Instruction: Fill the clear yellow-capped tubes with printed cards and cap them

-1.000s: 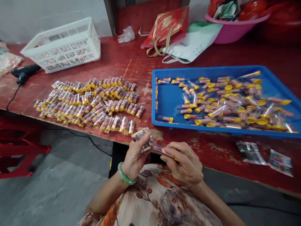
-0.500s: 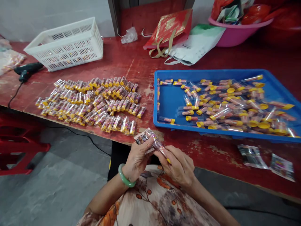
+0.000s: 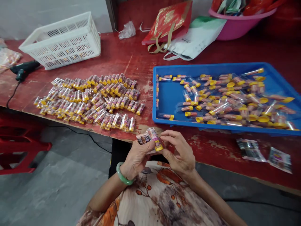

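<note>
Head view, table edge. The left hand (image 3: pixel 137 155) pinched a small stack of printed labels (image 3: pixel 143 138) under the thumb and also steadied a yellow-capped tube (image 3: pixel 154 139), already wrapped in a printed sleeve. The right hand (image 3: pixel 181 153), fingers curled, closed its fingertips on the tube's capped end. The tube was held in the air just off the near edge of the red table (image 3: pixel 131 59), above the lap.

Probable risks: a light two-hand pinch on a smooth tube could let it slip to the floor. The label stack, clamped by one thumb, could fan out or drop. A hand brushing the sleeved tubes (image 3: pixel 94 100) in their rows could roll the nearest ones off the edge. The blue tray (image 3: pixel 168 100) held the bare tubes (image 3: pixel 225 100).
</note>
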`<state>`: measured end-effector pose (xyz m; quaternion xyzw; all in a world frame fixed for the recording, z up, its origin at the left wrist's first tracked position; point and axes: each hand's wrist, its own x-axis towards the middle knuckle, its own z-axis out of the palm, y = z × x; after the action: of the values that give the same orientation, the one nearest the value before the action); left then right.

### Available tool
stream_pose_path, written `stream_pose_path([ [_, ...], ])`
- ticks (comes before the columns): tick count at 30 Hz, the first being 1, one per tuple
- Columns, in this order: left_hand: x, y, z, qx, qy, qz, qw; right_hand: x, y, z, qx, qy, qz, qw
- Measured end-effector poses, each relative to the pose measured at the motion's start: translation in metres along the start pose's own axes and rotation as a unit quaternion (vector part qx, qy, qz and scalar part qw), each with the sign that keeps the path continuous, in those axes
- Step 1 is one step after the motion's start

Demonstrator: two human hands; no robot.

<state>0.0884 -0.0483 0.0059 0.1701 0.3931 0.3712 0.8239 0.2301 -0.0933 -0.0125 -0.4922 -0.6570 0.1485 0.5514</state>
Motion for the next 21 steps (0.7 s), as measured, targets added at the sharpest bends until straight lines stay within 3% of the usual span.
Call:
stream_pose_path([
  [12,-0.006,-0.005,-0.001,0.027,-0.003,0.012,1.000,-0.004,-0.002,0.008,-0.036,0.054,-0.023,0.998],
  [21,-0.004,-0.005,-0.001,0.024,-0.014,0.032,0.999,0.004,-0.011,0.002,-0.038,0.036,-0.027,0.998],
])
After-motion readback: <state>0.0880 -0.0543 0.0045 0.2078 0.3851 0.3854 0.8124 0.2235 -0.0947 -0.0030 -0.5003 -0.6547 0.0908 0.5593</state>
